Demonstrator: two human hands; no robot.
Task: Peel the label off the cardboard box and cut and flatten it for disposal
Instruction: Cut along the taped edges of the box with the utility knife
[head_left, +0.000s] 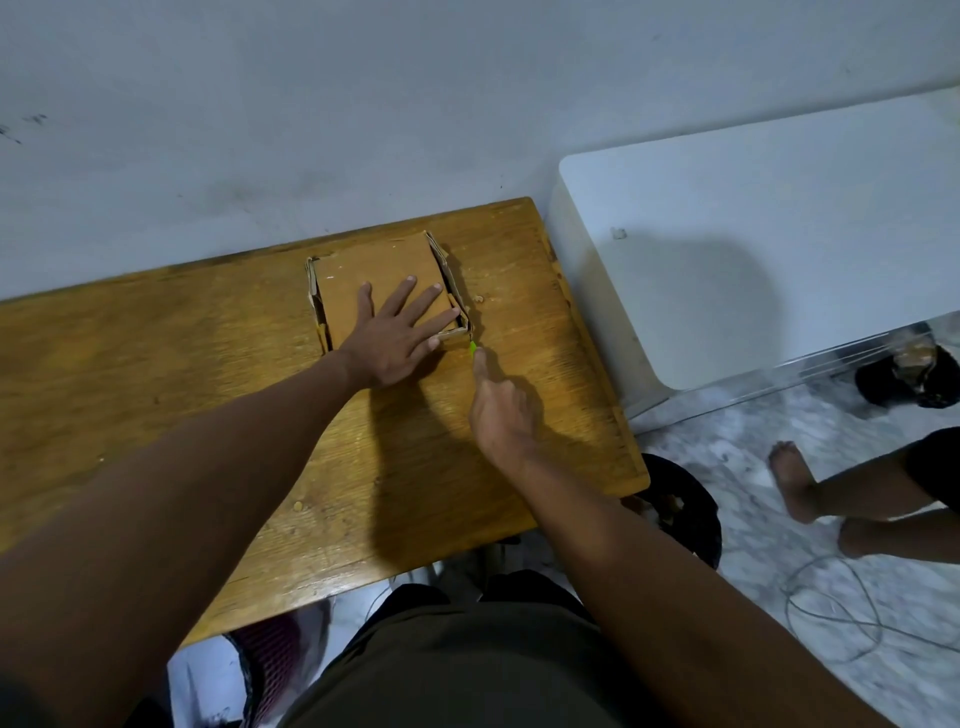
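Observation:
A brown cardboard box (374, 262) lies on the wooden table (182, 374) near the wall, its side flaps spread at the left and right edges. My left hand (400, 332) presses flat on its top, fingers spread. My right hand (501, 405) grips a small cutter with a green tip (472, 348), index finger stretched along it. The tip meets the box's near right corner. The blade itself is too small to make out.
A white appliance or cabinet (753, 249) stands right of the table. A dark stool (685, 504) sits under the table's right corner. Another person's bare feet (800, 483) and a loose cable (831, 608) are on the marble floor at right.

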